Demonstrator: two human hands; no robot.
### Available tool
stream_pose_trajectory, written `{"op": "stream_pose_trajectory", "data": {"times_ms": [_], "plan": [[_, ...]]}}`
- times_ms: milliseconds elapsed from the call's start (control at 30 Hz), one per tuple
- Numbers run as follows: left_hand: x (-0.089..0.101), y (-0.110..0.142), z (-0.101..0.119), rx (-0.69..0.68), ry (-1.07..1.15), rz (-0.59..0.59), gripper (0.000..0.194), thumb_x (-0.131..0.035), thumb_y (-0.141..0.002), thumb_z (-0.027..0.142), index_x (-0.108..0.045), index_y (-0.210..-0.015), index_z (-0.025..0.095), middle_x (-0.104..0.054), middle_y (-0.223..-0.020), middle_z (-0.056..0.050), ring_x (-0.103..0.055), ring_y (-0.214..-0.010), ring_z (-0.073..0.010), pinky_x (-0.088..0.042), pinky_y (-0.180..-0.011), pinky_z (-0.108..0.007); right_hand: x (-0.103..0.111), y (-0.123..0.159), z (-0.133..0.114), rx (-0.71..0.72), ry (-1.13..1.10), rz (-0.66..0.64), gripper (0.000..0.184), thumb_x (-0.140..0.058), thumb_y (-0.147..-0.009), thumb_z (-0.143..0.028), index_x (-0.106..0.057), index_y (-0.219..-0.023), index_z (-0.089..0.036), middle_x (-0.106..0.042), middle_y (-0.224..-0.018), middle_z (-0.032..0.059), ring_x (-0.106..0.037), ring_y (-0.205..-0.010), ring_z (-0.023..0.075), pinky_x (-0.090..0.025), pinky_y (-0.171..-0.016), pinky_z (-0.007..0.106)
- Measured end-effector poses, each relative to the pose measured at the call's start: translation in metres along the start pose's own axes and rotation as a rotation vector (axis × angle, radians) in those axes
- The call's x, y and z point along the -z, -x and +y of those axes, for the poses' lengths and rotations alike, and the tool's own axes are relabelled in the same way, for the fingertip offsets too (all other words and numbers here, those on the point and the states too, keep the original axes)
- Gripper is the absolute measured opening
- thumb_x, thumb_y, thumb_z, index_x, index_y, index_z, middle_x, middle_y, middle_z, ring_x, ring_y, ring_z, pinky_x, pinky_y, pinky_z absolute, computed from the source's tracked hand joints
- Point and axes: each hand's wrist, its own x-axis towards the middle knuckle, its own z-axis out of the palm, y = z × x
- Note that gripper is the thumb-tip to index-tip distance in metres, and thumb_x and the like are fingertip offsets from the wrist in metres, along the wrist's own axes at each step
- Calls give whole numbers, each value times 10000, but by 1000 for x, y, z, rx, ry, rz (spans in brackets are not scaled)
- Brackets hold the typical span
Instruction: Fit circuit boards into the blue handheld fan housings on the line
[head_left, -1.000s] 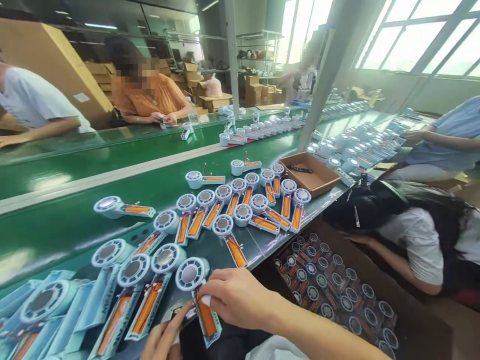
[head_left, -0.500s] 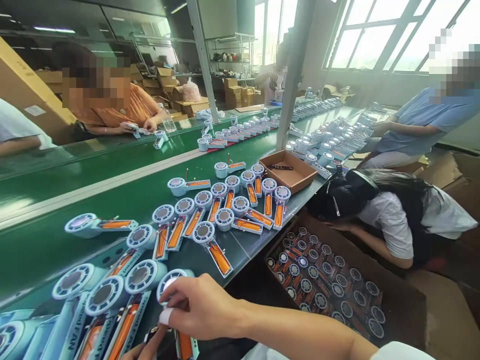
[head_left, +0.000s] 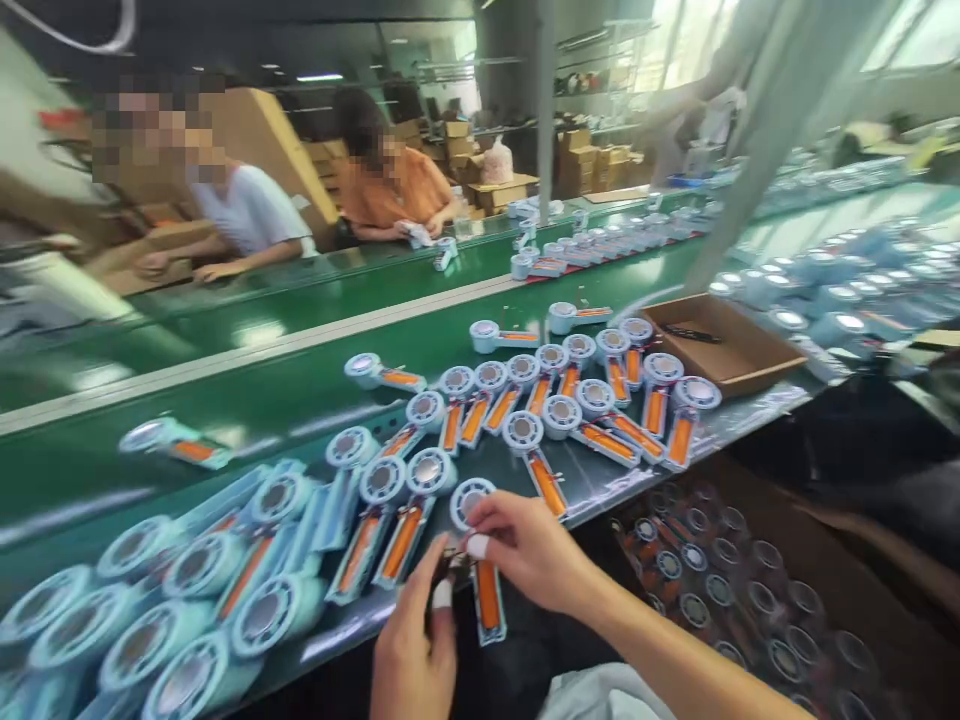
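— Passage noted?
— Open green belt (head_left: 277,405) beyond the massed fans (head_left: 491,376), four stray fans (head_left: 365,366) partly blocking it.
— Obstructions on the right?
— Cardboard box (head_left: 720,361) beside the fans, slanted post (head_left: 739,200) behind it.

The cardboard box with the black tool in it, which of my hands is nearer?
Right. Your right hand is at the right side of the handheld fan, below and left of the cardboard box in view; your left hand is farther left and lower.
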Motion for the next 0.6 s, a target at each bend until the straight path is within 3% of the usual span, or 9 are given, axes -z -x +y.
{"op": "stream_pose_trajectory", "data": {"times_ms": [67, 200, 333, 467, 600], "plan": [[-2, 3, 10, 175, 66, -1, 433, -436, -938, 291, -558, -1341, 192, -759, -1083, -109, -761, -829, -219, -616, -728, -319, 0, 0, 3, -23, -62, -32, 116, -683, -847, -242, -687, -941, -174, -761, -880, 48, -731, -834, 199, -560, -756, 289], [-4, 8, 22, 427, 205, -6, 463, -447, -956, 382, -460, -1393, 229, -732, -1102, -101, -713, -664, -177, -595, -664, -327, 0, 2, 3, -82, -151, -74, 213, -680, -843, -333, -726, -972, -170, -759, -870, 53, -709, -808, 191, -562, -769, 305], [0, 7, 31, 481, 298, -38, 443, -451, -946, 424, -478, -1339, 219, -718, -1100, -112, -697, -639, -170, -589, -713, -359, -2, 3, 1, -152, -197, -50, 292, -737, -788, -356, -719, -1011, -169, -765, -871, 55, -707, -788, 194, -567, -759, 309], [4, 2, 36, 506, 333, -66, 441, -444, -921, 419, -490, -1295, 192, -702, -1161, -160, -703, -654, -184, -589, -707, -381, -3, 3, 0, -144, -174, -84, 204, -716, -824, -365, -722, -906, -178, -759, -825, 44, -716, -818, 200, -552, -773, 292], [3, 1, 36, 506, 344, -63, 401, -443, -909, 408, -532, -1229, 184, -710, -1169, -175, -712, -670, -195, -598, -693, -378, -2, 5, -2, -65, 28, -51, 165, -655, -884, -340, -724, -909, -191, -743, -857, 36, -688, -803, 179, -530, -768, 281]]}}
